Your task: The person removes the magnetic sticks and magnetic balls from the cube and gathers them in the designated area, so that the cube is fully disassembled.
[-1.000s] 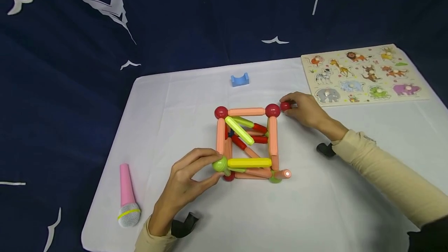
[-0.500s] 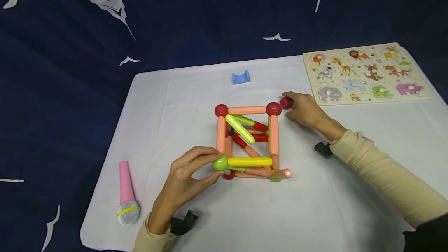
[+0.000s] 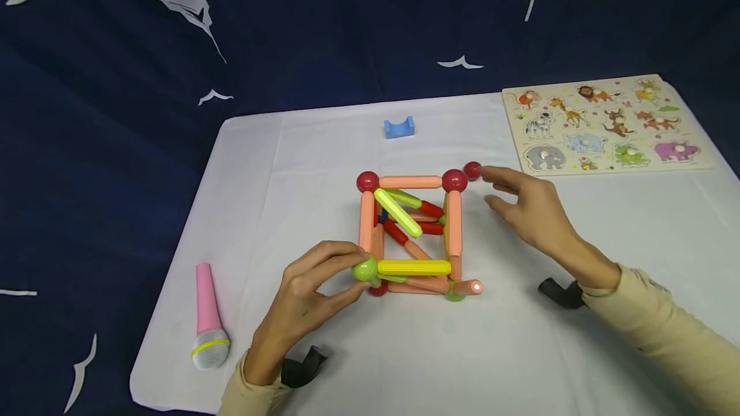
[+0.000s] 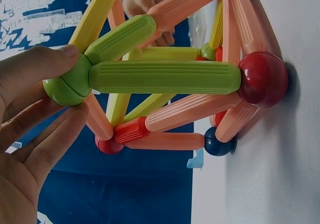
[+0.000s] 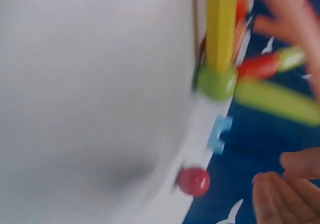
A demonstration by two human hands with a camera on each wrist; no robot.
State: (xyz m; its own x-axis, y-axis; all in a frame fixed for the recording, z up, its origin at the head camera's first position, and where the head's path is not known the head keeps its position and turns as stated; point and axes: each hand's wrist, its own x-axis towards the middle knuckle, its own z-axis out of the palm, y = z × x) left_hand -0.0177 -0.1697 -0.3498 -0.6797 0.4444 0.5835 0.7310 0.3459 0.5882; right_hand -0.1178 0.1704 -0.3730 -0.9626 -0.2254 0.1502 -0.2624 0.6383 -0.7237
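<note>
A cube-like frame of plastic rods (image 3: 410, 233) in salmon, yellow-green and red, joined by balls, stands mid-table. My left hand (image 3: 309, 294) pinches the green ball (image 3: 364, 269) at its near-left top corner; the left wrist view shows thumb and fingers (image 4: 30, 114) curled round that ball (image 4: 65, 86). A loose red ball (image 3: 472, 171) lies on the cloth beside the far-right corner, blurred in the right wrist view (image 5: 193, 181). My right hand (image 3: 528, 207) hovers just right of it, fingers spread, holding nothing.
White cloth (image 3: 289, 165) covers the table. A pink toy microphone (image 3: 206, 320) lies near the left front. A small blue block (image 3: 399, 128) sits at the back. An animal peg puzzle board (image 3: 604, 124) lies at the far right. Dark blue fabric hangs behind.
My right hand has let go of the loose red ball and drawn back toward me, fingers opening. The ball stays beside the frame. The left hand has not moved.
</note>
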